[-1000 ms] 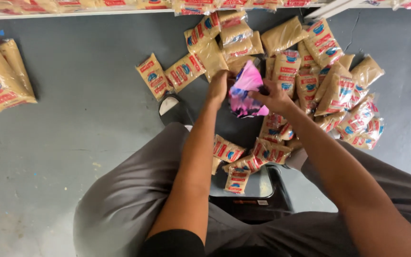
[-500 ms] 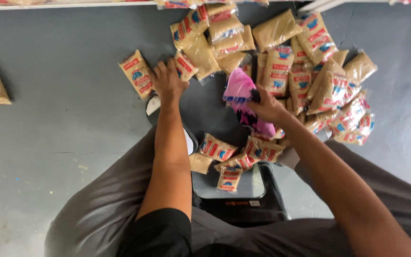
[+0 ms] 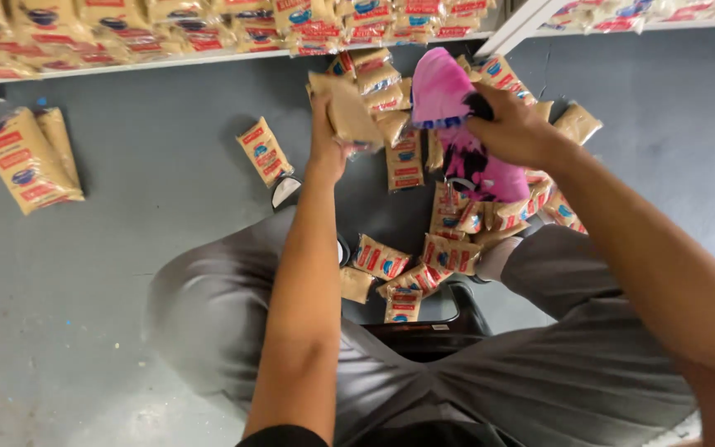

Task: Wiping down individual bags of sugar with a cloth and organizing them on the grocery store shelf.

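My left hand (image 3: 324, 141) is raised over the grey floor and grips a tan sachet packet (image 3: 351, 112) held at a tilt. My right hand (image 3: 515, 128) holds a pink plastic bag (image 3: 448, 124) by its upper edge, to the right of the packet. The bag hangs down over a pile of tan packets (image 3: 457, 215) with red and blue labels. More packets (image 3: 399, 269) lie between my knees.
A lone packet (image 3: 265, 151) lies on the grey floor (image 3: 151, 215) to the left. Two larger packets (image 3: 31, 157) lie at far left. A white shelf (image 3: 208, 37) loaded with packets runs along the top. A dark stool (image 3: 424, 327) is under me.
My left hand has picked a packet from the pile and lifted it toward the bag. My right hand has raised the pink bag higher. The view tilted up, showing the shelf.
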